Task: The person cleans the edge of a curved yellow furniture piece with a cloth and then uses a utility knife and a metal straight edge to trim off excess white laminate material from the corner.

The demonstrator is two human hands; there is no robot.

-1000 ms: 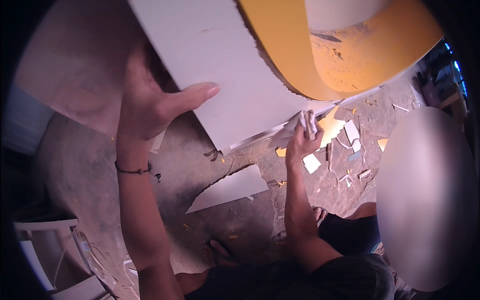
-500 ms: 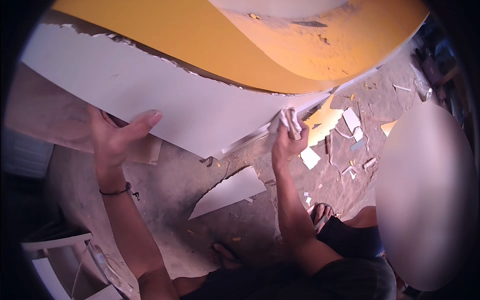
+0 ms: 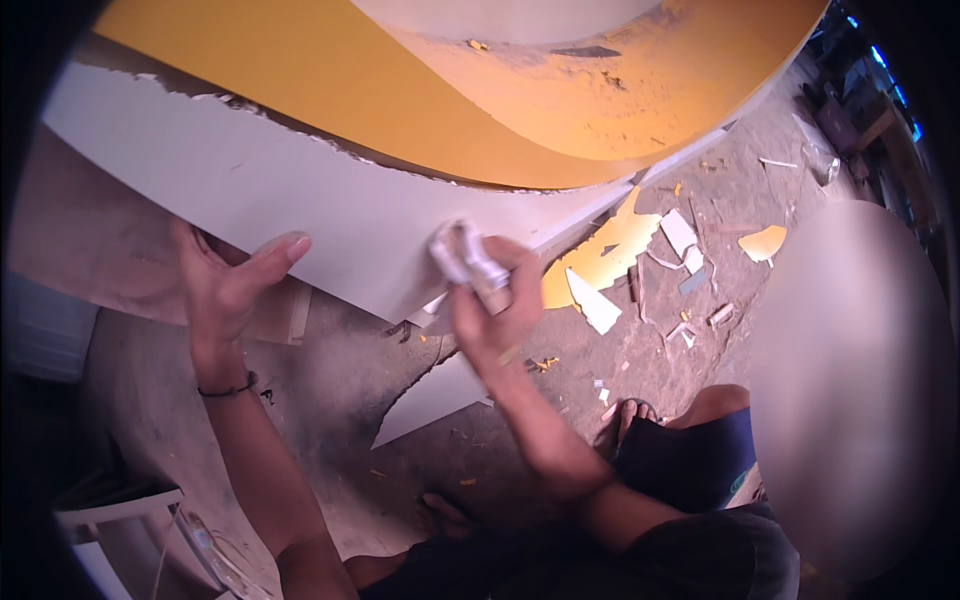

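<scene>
A long white sheet (image 3: 290, 190) with a ragged far edge lies along the curved yellow panel (image 3: 330, 100). My left hand (image 3: 225, 290) holds the sheet's near edge, thumb over the top face and the other fingers partly hidden beneath. In my right hand (image 3: 500, 315) is a folded wad of white cloth (image 3: 465, 260), slightly smeared by motion, with the fingers closed round it. The wad is over the sheet's lower right part; whether it presses on the surface I cannot tell.
A torn white offcut (image 3: 430, 400) lies on the dusty floor below my right hand. Yellow scrap (image 3: 600, 250) and several small white pieces are strewn to the right. A white frame (image 3: 120, 510) stands at lower left. A person's bent knee (image 3: 710, 405) shows at the right.
My right hand has moved left with the cloth wad, from the sheet's right end toward its lower middle. My left hand stays in place on the edge.
</scene>
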